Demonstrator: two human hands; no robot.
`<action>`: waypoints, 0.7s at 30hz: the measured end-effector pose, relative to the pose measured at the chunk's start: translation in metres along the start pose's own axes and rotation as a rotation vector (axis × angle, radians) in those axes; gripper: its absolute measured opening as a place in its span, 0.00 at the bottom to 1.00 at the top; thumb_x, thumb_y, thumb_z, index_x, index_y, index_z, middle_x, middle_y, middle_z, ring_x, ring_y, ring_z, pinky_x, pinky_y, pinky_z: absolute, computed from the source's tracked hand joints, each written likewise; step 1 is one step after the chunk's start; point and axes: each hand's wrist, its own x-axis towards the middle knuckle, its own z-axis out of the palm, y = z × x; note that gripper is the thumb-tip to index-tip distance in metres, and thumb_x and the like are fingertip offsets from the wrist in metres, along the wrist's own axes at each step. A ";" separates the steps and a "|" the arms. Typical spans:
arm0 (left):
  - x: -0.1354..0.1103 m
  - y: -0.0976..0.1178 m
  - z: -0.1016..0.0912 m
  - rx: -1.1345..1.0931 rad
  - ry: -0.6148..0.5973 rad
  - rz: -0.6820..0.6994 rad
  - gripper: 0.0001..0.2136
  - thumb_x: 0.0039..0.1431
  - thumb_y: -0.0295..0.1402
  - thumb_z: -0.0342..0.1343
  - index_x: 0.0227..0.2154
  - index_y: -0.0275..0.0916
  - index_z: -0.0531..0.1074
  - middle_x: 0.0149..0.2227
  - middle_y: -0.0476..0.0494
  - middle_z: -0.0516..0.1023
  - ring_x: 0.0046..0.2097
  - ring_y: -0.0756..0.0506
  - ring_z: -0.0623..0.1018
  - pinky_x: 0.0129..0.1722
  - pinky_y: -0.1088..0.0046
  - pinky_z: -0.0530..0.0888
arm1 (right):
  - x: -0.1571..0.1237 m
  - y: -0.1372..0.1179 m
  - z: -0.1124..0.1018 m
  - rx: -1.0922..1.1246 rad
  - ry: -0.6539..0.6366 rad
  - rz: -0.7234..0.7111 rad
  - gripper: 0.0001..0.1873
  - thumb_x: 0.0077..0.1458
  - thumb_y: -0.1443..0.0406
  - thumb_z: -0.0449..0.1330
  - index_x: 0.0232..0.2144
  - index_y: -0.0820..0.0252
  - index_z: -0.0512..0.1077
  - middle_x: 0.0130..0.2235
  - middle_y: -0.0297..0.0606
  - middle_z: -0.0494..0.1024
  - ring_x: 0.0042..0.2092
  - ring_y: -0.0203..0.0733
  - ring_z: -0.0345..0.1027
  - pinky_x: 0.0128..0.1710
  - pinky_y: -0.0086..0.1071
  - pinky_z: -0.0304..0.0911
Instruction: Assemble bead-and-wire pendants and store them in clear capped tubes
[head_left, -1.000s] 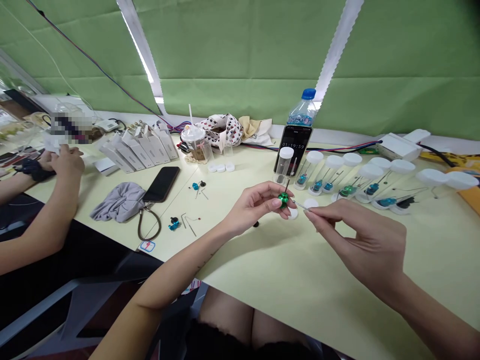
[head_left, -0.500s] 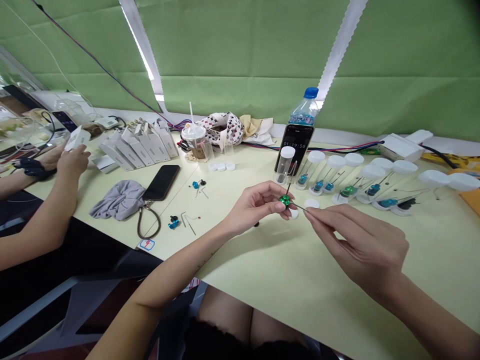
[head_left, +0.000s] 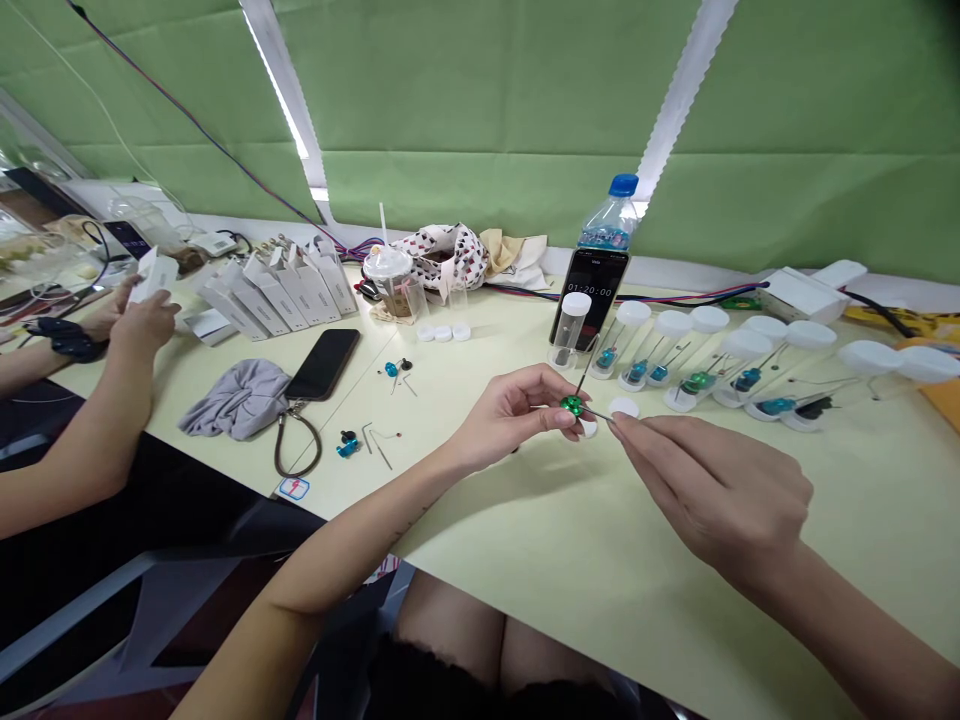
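Note:
My left hand (head_left: 525,410) is closed, pinching a small shiny green metal part (head_left: 571,404) between thumb and fingers above the table. A thin dark rod (head_left: 581,375) stands up from this part. My right hand (head_left: 720,480) is closed on a thin metal hex key (head_left: 598,413), whose tip meets the green part's right side; its far end is hidden in my fingers. Just behind the hands lies a white cap (head_left: 624,407). Another white cap (head_left: 589,428) shows partly below my left fingertips.
Clear tubes with white caps (head_left: 673,323) holding blue and green parts line the right back. A phone (head_left: 591,290) showing a timer leans on a bottle (head_left: 609,215). Blue parts (head_left: 347,446) and L-shaped keys (head_left: 379,448) lie left. A co-worker's hands (head_left: 135,315) hold a white box.
Both hands have shifted only very slightly, with the green part and the hex key still held together. The timer has advanced. The co-worker's white box has tilted a little.

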 end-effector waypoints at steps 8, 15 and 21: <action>0.000 -0.002 0.000 -0.009 -0.001 -0.007 0.12 0.51 0.36 0.65 0.33 0.34 0.71 0.34 0.43 0.79 0.28 0.51 0.77 0.30 0.74 0.75 | 0.002 0.004 -0.007 -0.122 -0.059 -0.184 0.09 0.51 0.76 0.63 0.33 0.60 0.76 0.27 0.36 0.78 0.27 0.37 0.70 0.28 0.30 0.63; 0.000 -0.004 0.000 0.035 0.055 0.000 0.11 0.48 0.34 0.67 0.31 0.33 0.73 0.34 0.42 0.79 0.27 0.53 0.75 0.28 0.76 0.74 | -0.010 0.004 -0.001 -0.087 -0.058 -0.129 0.13 0.53 0.75 0.62 0.41 0.60 0.74 0.29 0.37 0.79 0.30 0.38 0.71 0.29 0.30 0.62; 0.000 -0.006 0.000 0.103 0.056 0.076 0.09 0.49 0.33 0.66 0.31 0.33 0.75 0.37 0.40 0.79 0.33 0.50 0.77 0.33 0.72 0.76 | -0.016 0.003 0.002 -0.086 -0.141 0.028 0.12 0.56 0.76 0.58 0.41 0.60 0.75 0.30 0.35 0.80 0.24 0.32 0.66 0.23 0.29 0.55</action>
